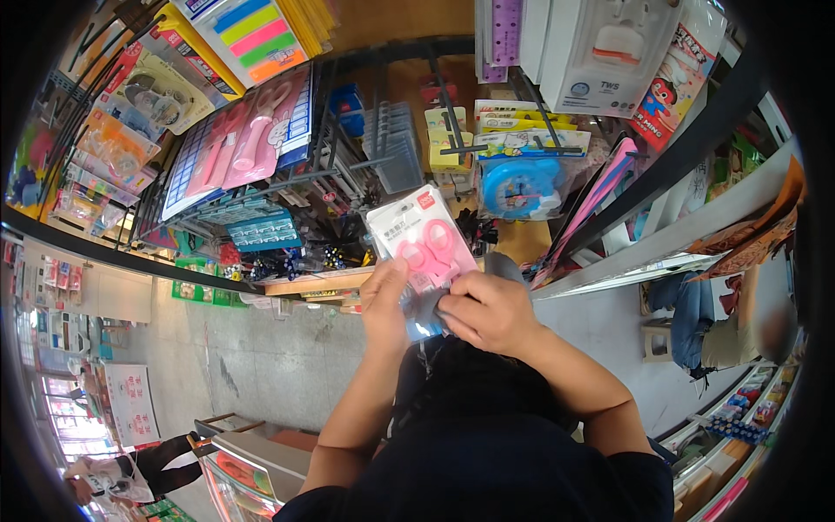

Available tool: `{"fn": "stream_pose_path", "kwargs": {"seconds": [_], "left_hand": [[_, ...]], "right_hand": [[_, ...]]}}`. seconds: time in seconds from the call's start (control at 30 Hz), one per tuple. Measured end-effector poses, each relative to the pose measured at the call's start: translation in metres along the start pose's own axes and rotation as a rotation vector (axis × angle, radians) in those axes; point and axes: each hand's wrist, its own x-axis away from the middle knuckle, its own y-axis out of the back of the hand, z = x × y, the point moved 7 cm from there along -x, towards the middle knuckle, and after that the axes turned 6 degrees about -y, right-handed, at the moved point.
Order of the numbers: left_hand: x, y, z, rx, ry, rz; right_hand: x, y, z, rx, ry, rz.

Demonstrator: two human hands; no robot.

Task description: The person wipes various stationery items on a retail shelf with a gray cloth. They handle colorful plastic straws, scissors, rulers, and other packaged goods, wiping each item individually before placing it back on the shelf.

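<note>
**Both hands on a pack of pink scissors**

Up close, the left hand (385, 300) has its fingers closed on the lower left edge of a blister pack of pink scissors (424, 237), thumb pressed to the front of the clear cover. The right hand (489, 311) is curled shut just below and to the right of the pack, its fingers pinching something grey and shiny (424, 315) behind the pack's lower end; what that grey piece is I cannot tell, since the hands cover most of it. The pack stands tilted, its top leaning to the left, held in the air in front of the person's chest and well clear of the shelves.

Beyond the hands stands a wire display rack (348, 165) hung with stationery. On it, a blue round item in a clear bag (515, 184) hangs to the right of the pack, and a larger pink pair of scissors on a card (254, 130) hangs to the upper left. A set of coloured sticky tabs (252, 35) sits near the top. At the lower left, another person (130, 474) bends over the pavement.
</note>
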Motion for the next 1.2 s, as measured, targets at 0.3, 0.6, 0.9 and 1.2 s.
{"fn": "stream_pose_path", "kwargs": {"seconds": [0.3, 0.6, 0.9, 1.2], "left_hand": [[0.005, 0.005, -0.011, -0.166, -0.171, -0.039], [0.017, -0.001, -0.066, -0.284, -0.411, -0.006], [-0.024, -0.075, -0.168, -0.462, -0.771, 0.305], [-0.067, -0.075, -0.197, -0.516, -0.948, 0.165]], "right_hand": [[0.001, -0.008, 0.001, -0.027, 0.015, 0.045], [-0.010, 0.030, -0.030, -0.462, -0.280, -0.219], [-0.097, 0.060, -0.007, -0.590, -0.286, 0.041], [-0.161, 0.100, -0.006, -0.646, -0.188, -0.111]]}}
